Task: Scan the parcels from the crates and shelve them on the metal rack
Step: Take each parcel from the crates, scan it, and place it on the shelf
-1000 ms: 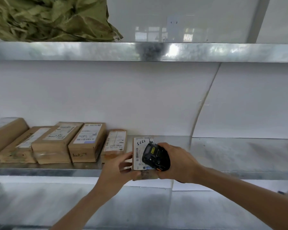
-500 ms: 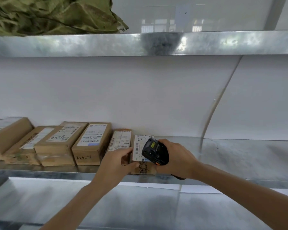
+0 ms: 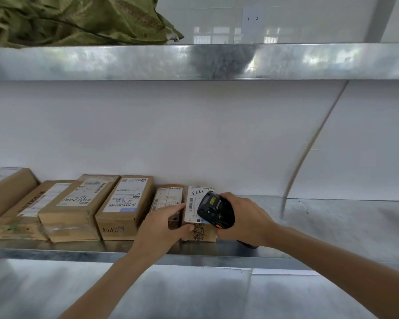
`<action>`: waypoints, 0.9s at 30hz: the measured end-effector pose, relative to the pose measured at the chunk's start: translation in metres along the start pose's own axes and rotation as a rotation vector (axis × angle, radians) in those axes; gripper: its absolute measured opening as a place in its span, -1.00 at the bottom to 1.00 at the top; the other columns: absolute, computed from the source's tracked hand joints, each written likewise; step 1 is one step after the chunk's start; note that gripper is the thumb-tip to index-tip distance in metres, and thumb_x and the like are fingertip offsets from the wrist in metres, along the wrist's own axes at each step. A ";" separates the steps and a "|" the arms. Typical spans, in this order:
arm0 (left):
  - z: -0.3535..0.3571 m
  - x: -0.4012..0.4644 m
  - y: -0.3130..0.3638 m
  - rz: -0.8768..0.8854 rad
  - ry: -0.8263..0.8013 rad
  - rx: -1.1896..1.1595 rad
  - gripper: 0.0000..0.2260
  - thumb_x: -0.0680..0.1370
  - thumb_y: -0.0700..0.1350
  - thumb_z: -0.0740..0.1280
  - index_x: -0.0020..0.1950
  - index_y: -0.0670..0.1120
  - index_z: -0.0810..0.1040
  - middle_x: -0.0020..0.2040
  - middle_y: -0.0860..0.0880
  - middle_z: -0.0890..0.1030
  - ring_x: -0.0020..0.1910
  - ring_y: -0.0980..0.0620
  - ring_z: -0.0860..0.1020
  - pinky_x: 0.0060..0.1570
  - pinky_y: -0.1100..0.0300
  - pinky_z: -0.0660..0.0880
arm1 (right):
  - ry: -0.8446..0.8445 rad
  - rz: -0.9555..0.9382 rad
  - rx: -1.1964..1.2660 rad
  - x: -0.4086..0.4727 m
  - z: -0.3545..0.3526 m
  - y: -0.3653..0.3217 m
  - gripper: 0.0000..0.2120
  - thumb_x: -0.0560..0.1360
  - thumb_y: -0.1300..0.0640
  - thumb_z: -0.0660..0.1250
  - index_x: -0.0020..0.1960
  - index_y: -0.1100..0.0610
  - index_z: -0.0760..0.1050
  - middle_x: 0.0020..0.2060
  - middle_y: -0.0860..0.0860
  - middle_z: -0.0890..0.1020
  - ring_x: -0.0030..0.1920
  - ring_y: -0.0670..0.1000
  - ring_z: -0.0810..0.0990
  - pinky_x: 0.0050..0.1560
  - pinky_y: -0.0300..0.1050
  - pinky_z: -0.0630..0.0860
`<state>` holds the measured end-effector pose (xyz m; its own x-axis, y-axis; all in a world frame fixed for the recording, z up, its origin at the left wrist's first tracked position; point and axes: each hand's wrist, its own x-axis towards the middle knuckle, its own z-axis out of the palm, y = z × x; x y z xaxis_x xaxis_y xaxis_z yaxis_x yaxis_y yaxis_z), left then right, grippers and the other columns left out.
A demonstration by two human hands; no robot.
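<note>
I see my left hand [image 3: 164, 223] gripping the parcel [image 3: 199, 215] at its left edge, thumb on the front face; it sits on the rack [image 3: 78, 246], rightmost in a row of boxes. My right hand [image 3: 244, 221] is wrapped around a black scanner [image 3: 214, 210] over the parcel's label, which hides part of it. I read handwritten "3753" and printed "120" there. The box [image 3: 122, 210] 2 places left shows "330-05 A35". A sign [image 3: 252, 18] above reads "1 2". Smaller print is illegible.
</note>
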<state>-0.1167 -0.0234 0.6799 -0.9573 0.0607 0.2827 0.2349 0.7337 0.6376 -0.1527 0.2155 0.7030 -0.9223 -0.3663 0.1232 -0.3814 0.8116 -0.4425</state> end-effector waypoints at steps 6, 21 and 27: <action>0.001 0.011 -0.003 -0.026 -0.010 -0.066 -0.51 0.51 0.04 0.50 0.43 0.10 0.53 0.15 0.33 0.52 0.20 0.24 0.52 0.29 0.12 0.50 | 0.005 -0.011 -0.003 0.012 0.000 0.005 -0.28 0.29 -0.22 0.53 0.37 -0.14 0.36 0.04 -0.18 0.61 -0.02 -0.07 0.60 -0.04 -0.09 0.59; -0.001 0.020 -0.003 -0.073 -0.001 -0.062 -0.49 0.50 0.03 0.51 0.45 0.12 0.51 0.27 0.23 0.59 0.24 0.24 0.50 0.33 0.14 0.47 | -0.010 -0.013 -0.005 0.024 -0.002 0.004 -0.26 0.29 -0.20 0.52 0.40 -0.12 0.35 0.10 -0.16 0.62 0.01 -0.05 0.60 -0.02 -0.11 0.56; -0.010 0.008 0.004 -0.075 0.007 -0.056 -0.46 0.50 0.07 0.50 0.47 0.06 0.49 0.28 0.27 0.54 0.21 0.27 0.49 0.31 0.17 0.46 | 0.035 -0.062 -0.021 0.008 -0.017 0.001 -0.37 0.28 -0.16 0.51 0.30 -0.18 0.39 -0.02 -0.22 0.57 -0.07 -0.11 0.57 -0.12 -0.20 0.50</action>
<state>-0.1217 -0.0266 0.6918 -0.9715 0.0020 0.2371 0.1713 0.6970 0.6963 -0.1614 0.2214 0.7189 -0.8982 -0.4005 0.1811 -0.4390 0.7974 -0.4140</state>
